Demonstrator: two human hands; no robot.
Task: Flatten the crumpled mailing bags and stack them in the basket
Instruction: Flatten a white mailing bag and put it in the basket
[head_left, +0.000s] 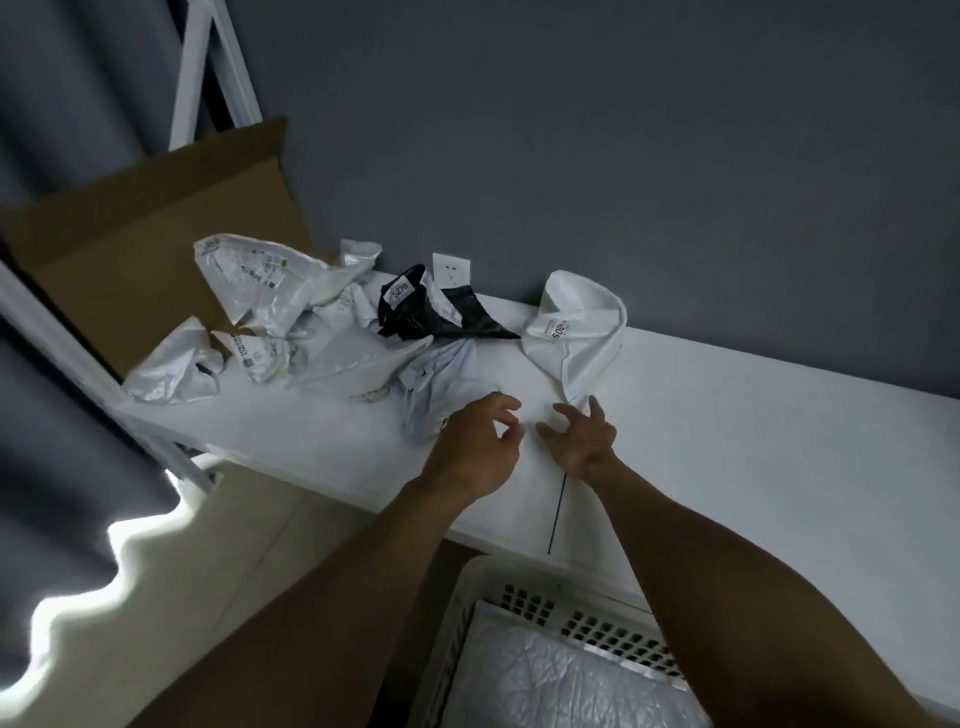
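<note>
While poised over the flat white table (727, 405), grasps nothing with the left hand (475, 447) or the right hand (576, 439); fingers loosely curled and spread, side by side at mid-frame. Finds the crumpled pale blue-grey plastic mailing bag (441, 389) just up and left of the left hand, near end at those fingertips, long axis running up-frame. Finds the crumpled white mailing bag with a printed label (576, 332) up-frame of the right hand, narrow lower tip at that hand's fingers; cannot tell whether touching. Puts each hand nearest its own bag. Leaves the crumpled black mailing bag (431, 309) and the heap of clear and white crumpled bags (270, 301) farther off, toward upper left. Has the white perforated plastic basket (540, 592) at lower centre, one flattened silvery padded mailer (561, 686) inside. Likely calls for only a short reach up-frame.
</note>
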